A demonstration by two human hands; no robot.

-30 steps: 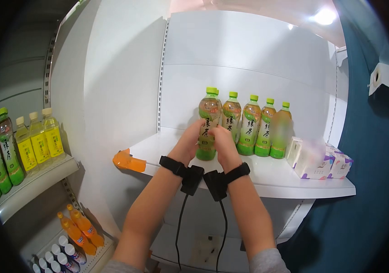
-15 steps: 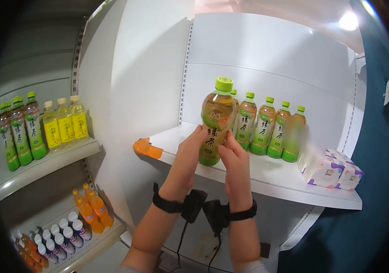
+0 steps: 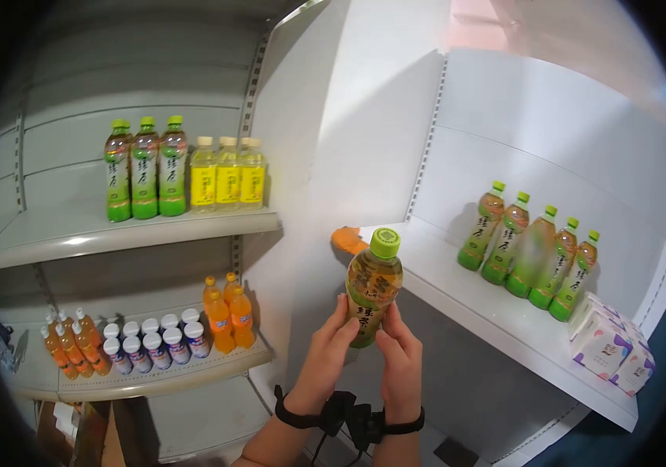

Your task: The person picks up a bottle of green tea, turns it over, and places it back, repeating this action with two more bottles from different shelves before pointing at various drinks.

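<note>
A green tea bottle (image 3: 372, 289) with a lime-green cap stands nearly upright between my hands, in front of the white shelf unit. My left hand (image 3: 330, 347) grips its lower left side, and my right hand (image 3: 401, 359) closes on it from the right. Fingers cover part of its lower label. Farther right, a row of several matching green tea bottles (image 3: 515, 237) stands on the white shelf (image 3: 457, 300), apart from my hands. A black strap with a small dark device sits on each wrist.
On the left upper shelf (image 3: 84, 249) are green tea bottles (image 3: 144, 175) beside yellow-labelled bottles (image 3: 228, 183). Below stand orange soda bottles (image 3: 229, 321), white-capped containers (image 3: 160, 349) and amber bottles (image 3: 76, 342). Tissue packs (image 3: 609, 346) sit at the right shelf's end; an orange object (image 3: 348, 240) hangs on its left corner.
The view has turned left, showing more of the left shelves. The held bottle and both hands now sit lower in the view and left of the bottle row, still gripping.
</note>
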